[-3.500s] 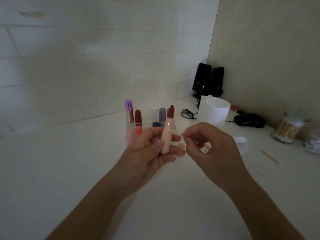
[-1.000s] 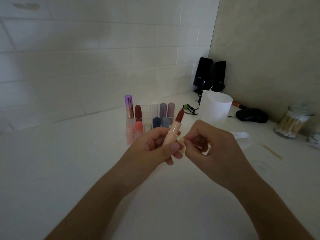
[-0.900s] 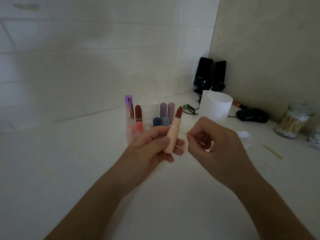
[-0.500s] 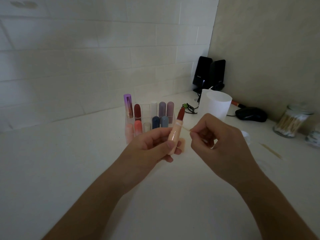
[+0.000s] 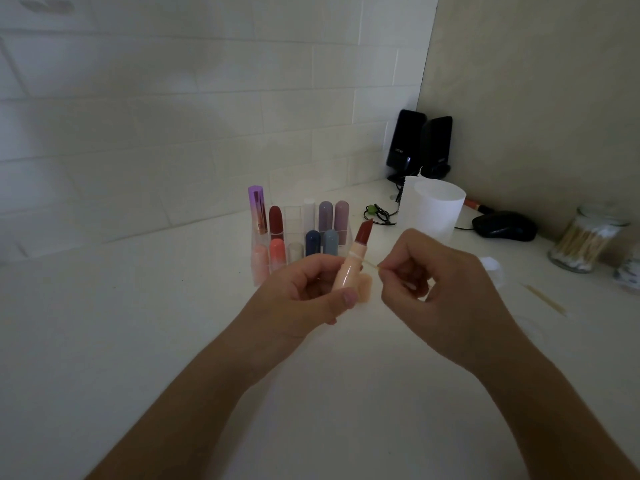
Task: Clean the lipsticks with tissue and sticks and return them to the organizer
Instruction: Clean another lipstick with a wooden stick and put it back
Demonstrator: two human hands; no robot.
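We judge the cleaning midway: our left hand (image 5: 304,292) grips the uncapped lipstick (image 5: 353,268) just in front of the organizer (image 5: 294,216); our right hand (image 5: 433,282) pinches a stick (image 5: 371,266) against its collar; wiping, capping and returning it remain.

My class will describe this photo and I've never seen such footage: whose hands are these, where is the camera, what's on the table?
No machine here: one person's bare hands, filmed by a head-worn camera looking down. The left hand grips an uncapped lipstick; the right hand pinches a thin stick pointed at its collar. Behind, on the table, an organizer holds more lipsticks; a cup, mouse, speakers and swab jar stand to the right.
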